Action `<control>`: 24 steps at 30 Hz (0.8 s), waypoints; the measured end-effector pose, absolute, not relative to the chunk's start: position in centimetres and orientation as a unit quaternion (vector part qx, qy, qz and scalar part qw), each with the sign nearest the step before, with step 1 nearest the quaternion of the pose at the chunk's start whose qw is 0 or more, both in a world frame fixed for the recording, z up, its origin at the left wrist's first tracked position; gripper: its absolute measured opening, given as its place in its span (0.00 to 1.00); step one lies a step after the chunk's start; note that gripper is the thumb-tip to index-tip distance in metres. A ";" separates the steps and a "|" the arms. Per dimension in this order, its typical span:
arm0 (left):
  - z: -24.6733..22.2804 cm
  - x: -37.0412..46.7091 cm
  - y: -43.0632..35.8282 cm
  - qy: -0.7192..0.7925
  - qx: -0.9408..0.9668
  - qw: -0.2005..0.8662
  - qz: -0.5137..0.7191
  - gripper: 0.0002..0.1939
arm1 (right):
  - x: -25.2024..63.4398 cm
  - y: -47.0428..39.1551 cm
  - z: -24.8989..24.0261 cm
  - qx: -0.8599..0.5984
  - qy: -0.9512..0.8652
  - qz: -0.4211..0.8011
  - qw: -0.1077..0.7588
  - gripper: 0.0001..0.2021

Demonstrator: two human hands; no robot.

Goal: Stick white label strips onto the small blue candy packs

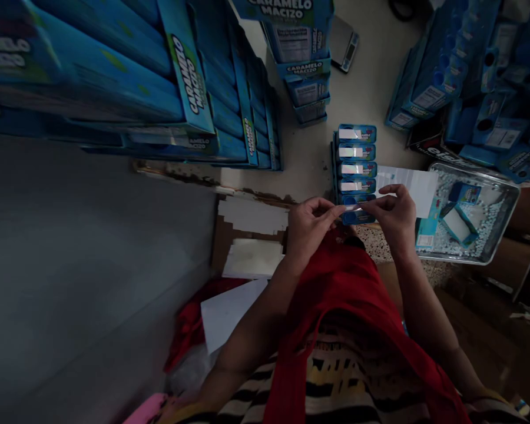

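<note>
Between my two hands is a small pale strip (352,208), stretched over one of the lower blue boxes in a row. My left hand (314,227) pinches its left end, thumb against fingers. My right hand (394,221) pinches the right end between thumb and forefinger, its other fingers curled. Several small blue boxes (366,152) stand side by side in the row, and the upper ones bear white strips across their tops. A white sheet (413,187) lies on the table just right of the row, partly behind my right hand.
Stacks of blue cartons (128,65) fill the upper left. More cartons (307,88) stand beyond the row, near a small scale (345,44). At right, a metal tray (486,259) holds small white pieces and blue boxes, below a pile of boxes (490,118).
</note>
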State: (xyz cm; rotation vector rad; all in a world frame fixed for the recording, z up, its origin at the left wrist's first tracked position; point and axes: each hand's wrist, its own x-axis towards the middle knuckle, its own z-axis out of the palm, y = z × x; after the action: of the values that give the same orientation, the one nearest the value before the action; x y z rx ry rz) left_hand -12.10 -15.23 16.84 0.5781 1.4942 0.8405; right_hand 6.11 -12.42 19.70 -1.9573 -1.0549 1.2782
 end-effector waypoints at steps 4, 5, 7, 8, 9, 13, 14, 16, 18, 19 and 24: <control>15.7 -12.3 -14.8 0.658 0.257 0.609 0.361 0.13 | 5.2 -12.1 19.2 -0.755 -0.440 0.414 0.256 0.21; 15.4 -12.3 -14.8 0.659 0.254 0.610 0.359 0.13 | 5.1 -12.0 19.0 -0.756 -0.447 0.408 0.250 0.20; 15.0 -12.4 -14.8 0.660 0.245 0.614 0.358 0.14 | 5.1 -11.9 18.6 -0.757 -0.457 0.398 0.245 0.20; 14.8 -12.4 -14.9 0.659 0.239 0.617 0.358 0.14 | 5.2 -11.9 18.4 -0.756 -0.461 0.395 0.245 0.20; 14.7 -12.4 -14.9 0.658 0.232 0.620 0.359 0.14 | 5.2 -11.9 18.3 -0.755 -0.464 0.394 0.244 0.20; 13.9 -12.3 -14.7 0.651 0.215 0.631 0.364 0.14 | 4.9 -11.9 18.0 -0.758 -0.475 0.385 0.227 0.19; 13.5 -12.3 -14.6 0.648 0.212 0.635 0.364 0.15 | 4.8 -12.0 18.0 -0.763 -0.478 0.375 0.221 0.19; 12.6 -12.1 -14.6 0.634 0.192 0.659 0.357 0.18 | 4.6 -12.1 18.0 -0.771 -0.486 0.351 0.215 0.20; 11.4 -11.8 -14.6 0.620 0.147 0.690 0.344 0.21 | 4.7 -12.2 17.9 -0.774 -0.502 0.320 0.217 0.20; 10.7 -11.6 -14.6 0.620 0.119 0.698 0.337 0.22 | 4.9 -12.2 17.7 -0.775 -0.511 0.299 0.220 0.21; 7.6 -11.2 -14.6 0.643 0.052 0.695 0.318 0.25 | 6.1 -12.0 16.1 -0.781 -0.471 0.340 0.226 0.27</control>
State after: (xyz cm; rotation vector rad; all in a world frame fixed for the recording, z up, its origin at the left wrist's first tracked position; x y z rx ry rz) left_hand -11.21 -14.58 7.62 0.1154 1.4338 0.7087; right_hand 6.11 -12.02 16.11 -2.1543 -1.2998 0.9384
